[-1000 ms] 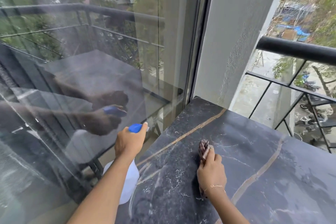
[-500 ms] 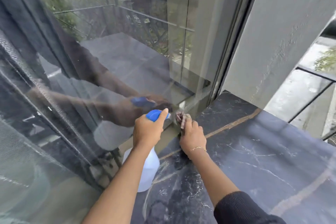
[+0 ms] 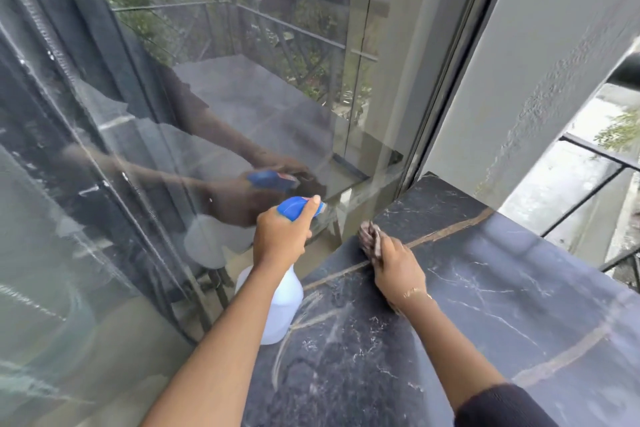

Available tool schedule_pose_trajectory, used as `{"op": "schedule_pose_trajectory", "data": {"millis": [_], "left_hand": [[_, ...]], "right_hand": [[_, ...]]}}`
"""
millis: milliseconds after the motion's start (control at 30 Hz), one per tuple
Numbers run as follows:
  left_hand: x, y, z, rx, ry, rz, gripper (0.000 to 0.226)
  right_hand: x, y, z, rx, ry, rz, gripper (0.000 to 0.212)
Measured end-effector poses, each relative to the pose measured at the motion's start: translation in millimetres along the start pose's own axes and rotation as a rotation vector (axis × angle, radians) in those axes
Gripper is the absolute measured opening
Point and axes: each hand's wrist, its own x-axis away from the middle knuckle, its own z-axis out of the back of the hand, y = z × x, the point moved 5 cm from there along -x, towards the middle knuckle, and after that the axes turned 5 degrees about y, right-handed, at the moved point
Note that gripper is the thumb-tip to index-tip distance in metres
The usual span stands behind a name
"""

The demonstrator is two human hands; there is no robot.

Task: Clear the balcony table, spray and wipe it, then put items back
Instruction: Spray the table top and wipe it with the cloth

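I am seeing one spray bottle (image 3: pixel 282 302), gripped by my left hand (image 3: pixel 281 236) just off the table's (image 3: pixel 485 305) left edge. My right hand (image 3: pixel 398 265) is pressing one cloth (image 3: pixel 369 242) against the far-left tabletop, fingers closed over it.

A large glass pane (image 3: pixel 207 97), in which a railing and greenery are reflected, is set left of a dark metal frame (image 3: pixel 446 80), beside which a grey textured wall (image 3: pixel 540 55) and a black balcony railing (image 3: pixel 595 156) are seen.
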Motion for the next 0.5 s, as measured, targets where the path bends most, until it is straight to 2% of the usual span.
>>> {"op": "schedule_pose_trajectory", "data": {"millis": [133, 300, 433, 500], "left_hand": [[2, 1, 1, 0.015, 0.009, -0.016, 0.031], [6, 5, -1, 0.032, -0.007, -0.016, 0.029], [11, 9, -3, 0.007, -0.053, -0.029, 0.029], [12, 7, -4, 0.009, -0.056, -0.026, 0.028]], "right_hand": [[-6, -35, -19, 0.05, -0.045, 0.064, 0.057], [61, -33, -19, -0.078, -0.15, 0.324, 0.056], [61, 18, 6, -0.003, -0.094, 0.184, 0.05], [38, 21, 10, 0.001, -0.071, 0.088, 0.051]]}}
